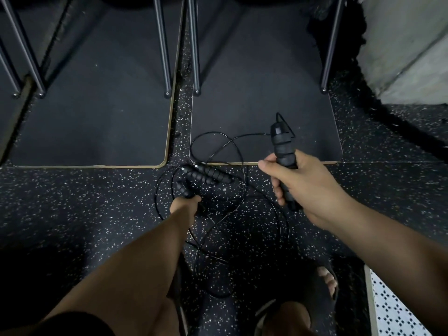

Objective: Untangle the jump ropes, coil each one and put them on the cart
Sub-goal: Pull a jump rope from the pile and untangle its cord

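Right hand (305, 187) clenches 1 black ribbed foam handle (281, 146) above the dark board's tan front edge (322, 162). Left hand (184, 206) grasps a 2nd handle (183, 190) among tangled thin black cords (213, 132) on speckled floor (97, 202).

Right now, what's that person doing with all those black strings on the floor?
A person is sorting out tangled jump ropes. The right hand grips a raised handle. The left hand reaches down to the speckled floor and holds a lower handle in the pile. Two more handles lie beside it, and the thin cords loop over each other, not yet untangled.
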The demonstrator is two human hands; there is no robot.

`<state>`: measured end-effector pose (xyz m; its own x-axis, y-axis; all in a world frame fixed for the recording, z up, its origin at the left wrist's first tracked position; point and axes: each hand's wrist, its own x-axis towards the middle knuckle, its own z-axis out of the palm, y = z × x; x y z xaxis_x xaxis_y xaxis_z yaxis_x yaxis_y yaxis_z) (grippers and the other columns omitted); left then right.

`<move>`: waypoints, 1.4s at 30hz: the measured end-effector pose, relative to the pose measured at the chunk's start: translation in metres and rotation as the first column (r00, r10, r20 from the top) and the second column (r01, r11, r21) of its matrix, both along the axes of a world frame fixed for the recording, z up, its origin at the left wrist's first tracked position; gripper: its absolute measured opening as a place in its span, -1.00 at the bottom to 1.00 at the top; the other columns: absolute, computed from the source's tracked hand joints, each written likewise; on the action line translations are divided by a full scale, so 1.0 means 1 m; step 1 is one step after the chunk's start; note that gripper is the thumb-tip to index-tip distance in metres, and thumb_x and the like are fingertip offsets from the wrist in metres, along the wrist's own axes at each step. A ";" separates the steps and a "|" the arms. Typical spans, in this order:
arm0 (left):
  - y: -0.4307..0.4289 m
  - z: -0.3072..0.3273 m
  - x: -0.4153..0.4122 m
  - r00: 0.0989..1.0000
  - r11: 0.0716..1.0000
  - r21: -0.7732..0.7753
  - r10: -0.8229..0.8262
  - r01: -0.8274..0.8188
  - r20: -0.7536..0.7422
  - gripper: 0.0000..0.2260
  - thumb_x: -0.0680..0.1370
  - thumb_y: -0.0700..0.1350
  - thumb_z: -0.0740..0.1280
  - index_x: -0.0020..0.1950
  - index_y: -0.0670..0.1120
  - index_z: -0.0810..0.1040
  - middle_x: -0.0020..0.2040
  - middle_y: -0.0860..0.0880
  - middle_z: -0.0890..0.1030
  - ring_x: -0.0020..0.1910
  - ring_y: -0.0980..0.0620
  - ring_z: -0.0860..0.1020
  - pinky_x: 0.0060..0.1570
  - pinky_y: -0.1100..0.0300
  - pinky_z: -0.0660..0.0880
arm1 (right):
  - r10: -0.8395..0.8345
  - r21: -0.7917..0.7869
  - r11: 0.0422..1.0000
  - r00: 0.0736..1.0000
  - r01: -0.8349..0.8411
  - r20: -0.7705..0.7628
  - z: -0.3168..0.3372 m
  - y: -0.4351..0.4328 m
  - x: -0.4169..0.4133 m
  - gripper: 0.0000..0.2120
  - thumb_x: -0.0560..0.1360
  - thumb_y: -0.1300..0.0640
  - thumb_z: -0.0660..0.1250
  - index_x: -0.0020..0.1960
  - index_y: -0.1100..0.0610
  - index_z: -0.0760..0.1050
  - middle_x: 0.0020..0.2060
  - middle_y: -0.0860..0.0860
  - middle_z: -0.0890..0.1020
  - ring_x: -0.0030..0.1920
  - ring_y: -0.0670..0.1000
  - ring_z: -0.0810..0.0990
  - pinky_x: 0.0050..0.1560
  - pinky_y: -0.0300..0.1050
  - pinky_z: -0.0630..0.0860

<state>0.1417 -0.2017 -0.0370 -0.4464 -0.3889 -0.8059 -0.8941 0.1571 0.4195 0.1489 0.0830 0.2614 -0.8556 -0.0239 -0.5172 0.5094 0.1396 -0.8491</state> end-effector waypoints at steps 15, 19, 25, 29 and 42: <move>0.022 0.351 -0.012 0.564 0.649 -0.379 -0.761 0.659 -0.321 -0.61 0.57 -0.07 0.54 0.39 0.02 0.60 0.09 -0.01 0.68 0.06 -0.04 0.68 0.07 0.18 0.58 | -0.005 0.065 0.998 0.999 0.002 0.042 0.158 -0.034 0.014 -0.80 0.63 0.06 0.32 0.19 0.14 0.49 -0.22 0.07 0.56 -0.39 -0.02 0.44 -0.49 -0.15 0.30; 0.024 0.426 0.009 0.130 0.287 -0.708 -0.955 0.646 -0.268 -0.54 0.58 -0.22 0.46 0.42 0.16 0.56 0.18 0.00 0.49 0.13 -0.11 0.54 0.19 0.06 0.50 | -0.074 0.045 0.996 0.997 0.072 0.036 0.194 -0.040 0.032 -0.76 0.67 0.00 0.39 0.20 0.16 0.59 -0.17 0.05 0.59 -0.41 -0.06 0.41 -0.49 -0.18 0.23; 0.038 0.497 0.064 -0.113 0.140 -0.925 -0.975 0.353 -0.190 -0.62 0.56 -0.14 0.42 0.34 0.18 0.59 0.18 0.08 0.49 0.16 -0.10 0.41 0.10 -0.02 0.33 | 0.083 -0.055 0.996 0.988 -0.076 0.134 0.221 -0.050 0.074 -0.39 0.41 -0.36 0.57 0.16 0.12 0.67 -0.28 -0.04 0.60 -0.39 -0.11 0.45 -0.46 -0.19 0.27; 0.047 0.506 0.074 -0.132 0.191 -0.897 -0.956 0.399 -0.263 -0.43 0.37 -0.27 0.48 0.21 0.12 0.30 0.12 0.13 0.61 0.12 -0.04 0.46 0.11 -0.03 0.37 | 0.374 -0.025 0.927 0.920 -0.374 0.120 0.227 -0.045 0.090 -0.78 0.50 0.14 0.61 0.09 0.09 0.63 -0.26 -0.11 0.69 -0.22 -0.13 0.62 -0.24 -0.15 0.55; 0.030 0.510 0.051 0.319 0.706 -0.141 -0.478 0.694 -0.819 -0.79 0.67 -0.19 0.41 -0.04 0.14 0.63 -0.28 0.10 0.58 -0.31 0.10 0.50 -0.21 0.13 0.45 | 0.487 -0.111 0.838 0.823 -0.535 -0.293 0.298 -0.006 0.099 -0.61 0.48 0.47 0.52 0.21 0.23 0.49 -0.16 -0.01 0.70 -0.26 0.00 0.62 -0.27 -0.06 0.50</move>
